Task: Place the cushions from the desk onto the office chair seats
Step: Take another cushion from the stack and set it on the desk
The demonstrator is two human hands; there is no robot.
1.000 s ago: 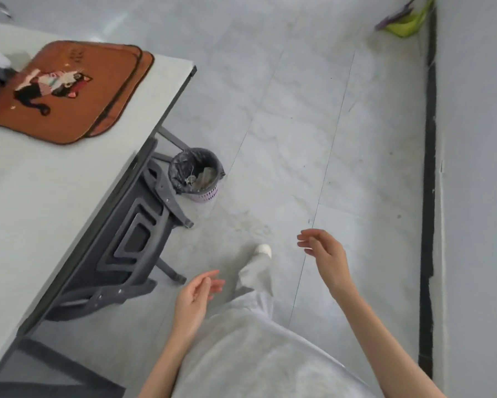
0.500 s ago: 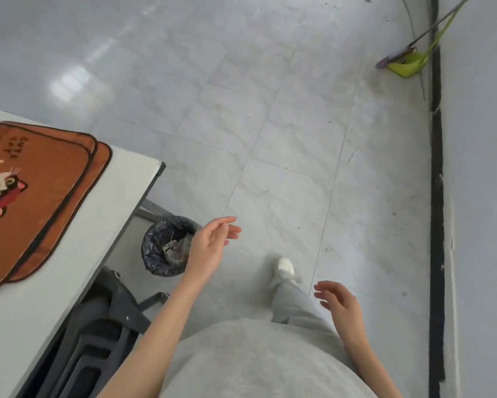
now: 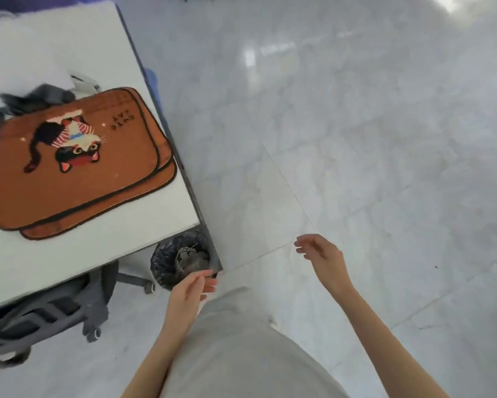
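Note:
Two brown cushions lie stacked on the white desk (image 3: 103, 38) near its right edge. The top cushion (image 3: 98, 179) shows a black cat picture; the bottom cushion (image 3: 144, 196) peeks out along the right and near sides. A dark grey office chair (image 3: 49, 314) is tucked under the desk's near edge, its seat hidden. My left hand (image 3: 188, 294) hovers above the floor by the desk corner, fingers apart, holding nothing. My right hand (image 3: 320, 252) is raised over the floor to the right, also open and empty.
A round bin with a black liner (image 3: 175, 261) stands under the desk corner, just beyond my left hand. Grey fabric (image 3: 29, 100) lies on the desk behind the cushions. Pale tiled floor (image 3: 356, 139) stretches to the right.
The view has swung left, bringing the cushions and desk back toward the middle. My right hand has risen and my left hand has dropped lower, near the bin.

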